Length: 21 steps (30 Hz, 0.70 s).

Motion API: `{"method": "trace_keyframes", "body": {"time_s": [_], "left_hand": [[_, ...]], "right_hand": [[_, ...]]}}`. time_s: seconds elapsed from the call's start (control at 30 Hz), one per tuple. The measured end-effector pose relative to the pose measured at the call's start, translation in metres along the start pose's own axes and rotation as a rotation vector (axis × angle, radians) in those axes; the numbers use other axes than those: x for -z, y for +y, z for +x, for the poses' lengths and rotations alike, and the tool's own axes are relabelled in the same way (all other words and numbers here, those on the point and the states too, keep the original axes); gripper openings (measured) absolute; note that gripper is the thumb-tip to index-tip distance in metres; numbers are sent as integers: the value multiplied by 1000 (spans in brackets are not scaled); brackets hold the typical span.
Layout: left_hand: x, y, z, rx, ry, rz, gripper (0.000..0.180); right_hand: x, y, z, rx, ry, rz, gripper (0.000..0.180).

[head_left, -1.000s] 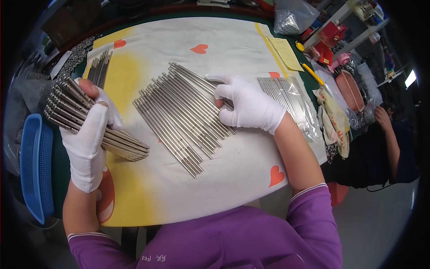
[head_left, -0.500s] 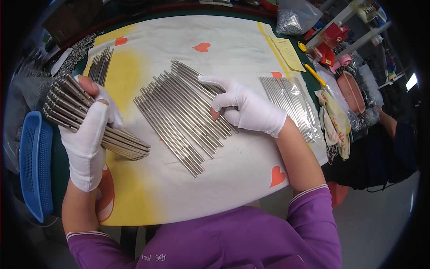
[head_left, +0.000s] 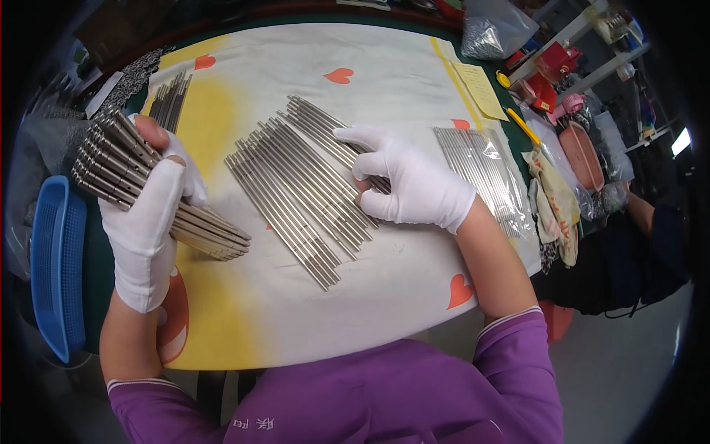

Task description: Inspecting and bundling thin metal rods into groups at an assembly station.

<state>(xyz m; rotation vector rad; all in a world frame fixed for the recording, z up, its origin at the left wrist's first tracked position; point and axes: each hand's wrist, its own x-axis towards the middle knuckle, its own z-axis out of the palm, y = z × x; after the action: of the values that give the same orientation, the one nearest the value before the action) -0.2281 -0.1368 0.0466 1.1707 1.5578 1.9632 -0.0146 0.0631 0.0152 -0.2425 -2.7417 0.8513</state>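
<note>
rods on cloth, basket left

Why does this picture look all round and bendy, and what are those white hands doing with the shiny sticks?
The picture comes from a small camera worn on a person's head, looking down. Its wide lens bends straight edges, so the table looks round. The two hands belong to that person, who wears white cloth gloves and purple sleeves. The left hand grips a thick bundle of thin silver metal rods. The right hand rests on a loose row of the same rods, spread out on a white and yellow cloth with red hearts. More rods sit in a clear plastic bag to the right. A blue plastic basket stands at the left edge. Another person sits far right.
</note>
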Motion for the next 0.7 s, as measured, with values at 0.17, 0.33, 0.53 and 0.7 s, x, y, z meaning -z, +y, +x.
{"method": "trace_keyframes", "body": {"time_s": [0.17,0.33,0.53,0.7], "left_hand": [[0,1,0,7,-7,-17,21],[-4,-1,-2,17,17,15,22],[-3,-4,-1,2,3,-6,23],[-4,-4,-2,-6,10,-36,22]], "right_hand": [[-1,-8,3,-54,-47,-85,9],[-4,-14,2,-59,-10,-39,18],[-1,0,-1,-195,-14,225,27],[20,4,-2,-606,198,282,25]]}}
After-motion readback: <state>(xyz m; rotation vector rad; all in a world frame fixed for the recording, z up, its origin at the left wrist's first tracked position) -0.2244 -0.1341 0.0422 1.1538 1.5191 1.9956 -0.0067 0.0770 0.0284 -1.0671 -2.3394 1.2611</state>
